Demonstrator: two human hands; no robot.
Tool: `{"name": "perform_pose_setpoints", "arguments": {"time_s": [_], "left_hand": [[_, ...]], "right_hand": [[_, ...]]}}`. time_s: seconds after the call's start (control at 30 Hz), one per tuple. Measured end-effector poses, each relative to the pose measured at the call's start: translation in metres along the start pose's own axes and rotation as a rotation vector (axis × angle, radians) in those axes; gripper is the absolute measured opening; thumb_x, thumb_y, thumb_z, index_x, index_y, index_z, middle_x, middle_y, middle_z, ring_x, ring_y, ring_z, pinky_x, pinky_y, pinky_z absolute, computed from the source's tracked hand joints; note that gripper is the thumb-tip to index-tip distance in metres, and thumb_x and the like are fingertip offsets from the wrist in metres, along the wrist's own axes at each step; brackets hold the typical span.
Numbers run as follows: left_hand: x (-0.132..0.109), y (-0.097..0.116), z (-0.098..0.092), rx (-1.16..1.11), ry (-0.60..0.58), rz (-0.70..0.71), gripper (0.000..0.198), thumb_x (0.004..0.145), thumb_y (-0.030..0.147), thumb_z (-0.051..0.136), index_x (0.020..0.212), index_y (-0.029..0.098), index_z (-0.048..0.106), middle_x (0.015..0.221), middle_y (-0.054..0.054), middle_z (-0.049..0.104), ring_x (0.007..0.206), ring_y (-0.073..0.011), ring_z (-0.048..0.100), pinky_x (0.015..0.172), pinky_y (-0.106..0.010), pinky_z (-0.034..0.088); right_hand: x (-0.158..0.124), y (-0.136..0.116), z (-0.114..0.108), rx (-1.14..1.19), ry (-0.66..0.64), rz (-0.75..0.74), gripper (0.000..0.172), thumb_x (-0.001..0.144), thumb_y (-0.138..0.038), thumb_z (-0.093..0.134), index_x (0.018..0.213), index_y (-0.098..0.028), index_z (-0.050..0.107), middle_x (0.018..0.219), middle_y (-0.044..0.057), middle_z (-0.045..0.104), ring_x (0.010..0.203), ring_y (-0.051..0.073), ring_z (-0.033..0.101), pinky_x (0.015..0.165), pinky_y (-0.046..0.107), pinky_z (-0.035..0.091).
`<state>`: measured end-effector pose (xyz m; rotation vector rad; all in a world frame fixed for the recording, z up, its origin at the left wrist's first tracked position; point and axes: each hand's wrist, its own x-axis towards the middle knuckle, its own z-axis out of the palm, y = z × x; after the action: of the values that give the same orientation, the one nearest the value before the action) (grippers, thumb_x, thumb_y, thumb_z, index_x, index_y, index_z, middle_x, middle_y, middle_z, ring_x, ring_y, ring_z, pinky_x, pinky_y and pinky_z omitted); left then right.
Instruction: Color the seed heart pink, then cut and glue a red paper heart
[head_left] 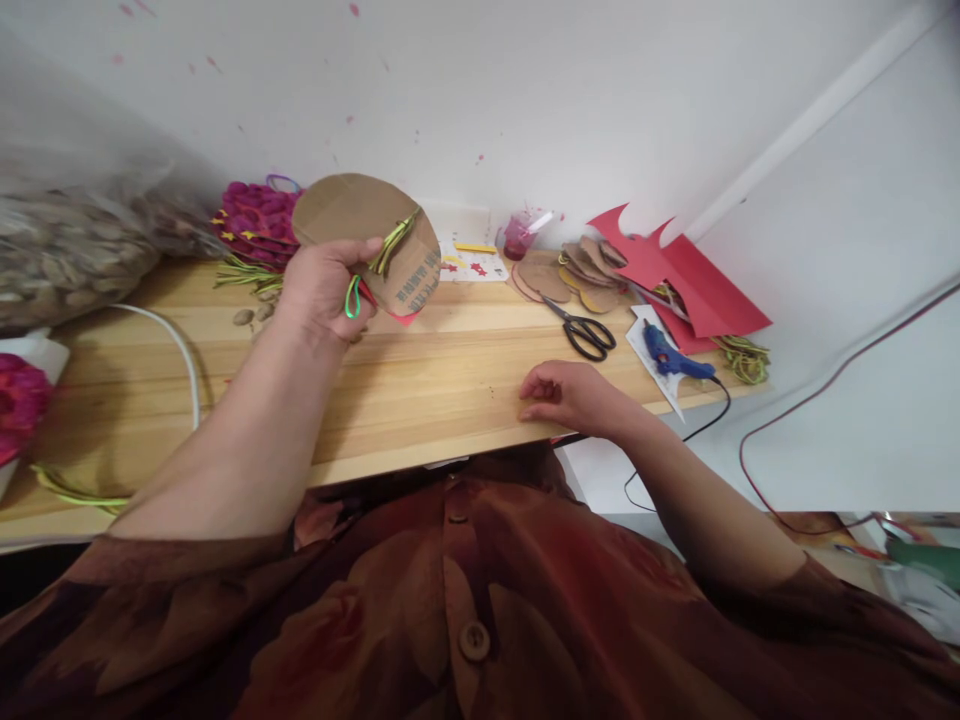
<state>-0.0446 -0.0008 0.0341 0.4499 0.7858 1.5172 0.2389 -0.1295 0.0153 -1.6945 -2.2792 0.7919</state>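
My left hand (pixel 330 288) holds up a round piece of brown cardboard (pixel 352 205), its thumb pressed on the near face. A bundle of thin yellow-green strands (pixel 394 242) lies against that face by the thumb tip. A green loop (pixel 353 298) hangs beside the fingers, and a bit of red shows at the cardboard's lower edge. My right hand (pixel 562 395) rests low over the wooden table (pixel 420 385), fingers loosely curled and apart, with nothing in them. Black-handled scissors (pixel 589 335) lie just beyond it.
A blue glue gun (pixel 671 352) with a black cord sits at the right, beside red paper (pixel 697 285). Cardboard pieces (pixel 544 277), a cup (pixel 519 235) and a yellow stick (pixel 475 248) lie near the wall. At left are a magenta decoration (pixel 259 222), a white cable (pixel 176 335) and a clear bag (pixel 75 250).
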Motion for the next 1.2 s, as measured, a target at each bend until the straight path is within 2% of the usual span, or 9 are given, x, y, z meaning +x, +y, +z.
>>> {"name": "perform_pose_setpoints", "arguments": {"time_s": [0.1, 0.33, 0.53, 0.63, 0.77, 0.83, 0.97, 1.07, 1.2], "left_hand": [[0.0, 0.0, 0.0, 0.006, -0.02, -0.005, 0.025, 0.074, -0.006, 0.056, 0.079, 0.017, 0.065, 0.079, -0.003, 0.073, 0.079, -0.0157, 0.071, 0.092, -0.029, 0.06], [0.004, -0.001, -0.002, 0.011, 0.007, -0.015, 0.024, 0.073, -0.005, 0.059, 0.081, 0.016, 0.066, 0.077, -0.002, 0.072, 0.075, -0.0164, 0.071, 0.091, -0.032, 0.061], [0.003, -0.001, -0.003, 0.002, 0.008, -0.005, 0.021, 0.073, -0.006, 0.059, 0.079, 0.013, 0.067, 0.076, -0.002, 0.072, 0.073, -0.0158, 0.071, 0.086, -0.031, 0.063], [0.004, -0.002, -0.004, 0.017, -0.011, -0.007, 0.021, 0.073, -0.005, 0.06, 0.078, 0.014, 0.067, 0.077, -0.003, 0.073, 0.075, -0.0153, 0.072, 0.089, -0.028, 0.062], [0.006, -0.002, -0.005, 0.05, 0.002, -0.02, 0.023, 0.071, -0.004, 0.06, 0.079, 0.017, 0.067, 0.074, -0.001, 0.073, 0.081, -0.0181, 0.073, 0.091, -0.033, 0.063], [0.007, -0.001, -0.005, 0.054, 0.013, -0.029, 0.022, 0.071, -0.002, 0.06, 0.079, 0.017, 0.066, 0.073, -0.001, 0.072, 0.082, -0.0186, 0.073, 0.091, -0.035, 0.063], [0.005, -0.001, -0.003, 0.047, 0.018, -0.036, 0.021, 0.072, -0.003, 0.06, 0.078, 0.015, 0.067, 0.075, -0.002, 0.072, 0.078, -0.0178, 0.072, 0.091, -0.033, 0.063], [0.003, -0.001, -0.002, 0.019, -0.003, -0.017, 0.023, 0.072, -0.006, 0.058, 0.077, 0.015, 0.067, 0.076, -0.002, 0.072, 0.076, -0.0169, 0.071, 0.091, -0.032, 0.062], [0.002, -0.001, -0.002, 0.024, -0.02, -0.013, 0.024, 0.071, -0.004, 0.059, 0.075, 0.018, 0.065, 0.073, -0.002, 0.071, 0.083, -0.0196, 0.073, 0.092, -0.032, 0.062]], "right_hand": [[0.005, -0.001, 0.005, -0.028, 0.05, 0.0, 0.007, 0.084, -0.024, 0.077, 0.082, -0.021, 0.072, 0.075, 0.0, 0.071, 0.067, 0.013, 0.061, 0.067, 0.027, 0.044], [0.028, 0.007, 0.005, -0.112, 0.231, 0.123, 0.007, 0.083, -0.02, 0.073, 0.076, -0.02, 0.071, 0.074, 0.001, 0.072, 0.068, 0.014, 0.061, 0.066, 0.028, 0.042], [0.015, 0.006, -0.001, 0.05, 0.053, 0.127, 0.01, 0.078, -0.027, 0.08, 0.08, -0.021, 0.073, 0.072, 0.0, 0.071, 0.065, 0.014, 0.062, 0.064, 0.027, 0.046], [0.019, 0.009, 0.002, -0.027, 0.148, 0.161, 0.008, 0.08, -0.026, 0.077, 0.077, -0.021, 0.073, 0.072, 0.001, 0.071, 0.066, 0.014, 0.061, 0.065, 0.029, 0.044], [0.032, 0.015, 0.001, -0.111, 0.276, 0.182, 0.009, 0.084, -0.023, 0.072, 0.076, -0.02, 0.071, 0.076, 0.003, 0.073, 0.072, 0.017, 0.061, 0.07, 0.031, 0.043], [0.031, 0.017, -0.004, -0.099, 0.258, 0.178, 0.007, 0.082, -0.024, 0.073, 0.076, -0.02, 0.071, 0.076, 0.003, 0.073, 0.071, 0.016, 0.062, 0.07, 0.03, 0.044], [0.02, 0.017, -0.013, -0.02, 0.122, 0.161, 0.011, 0.075, -0.027, 0.081, 0.079, -0.021, 0.073, 0.072, 0.0, 0.073, 0.066, 0.015, 0.063, 0.064, 0.028, 0.045], [0.02, 0.018, -0.011, -0.065, 0.18, 0.196, 0.008, 0.079, -0.025, 0.077, 0.074, -0.02, 0.073, 0.07, 0.001, 0.072, 0.066, 0.015, 0.062, 0.065, 0.029, 0.044], [0.03, 0.022, -0.009, -0.111, 0.277, 0.219, 0.008, 0.083, -0.023, 0.072, 0.076, -0.019, 0.073, 0.074, 0.003, 0.073, 0.07, 0.016, 0.061, 0.068, 0.03, 0.042]]}}
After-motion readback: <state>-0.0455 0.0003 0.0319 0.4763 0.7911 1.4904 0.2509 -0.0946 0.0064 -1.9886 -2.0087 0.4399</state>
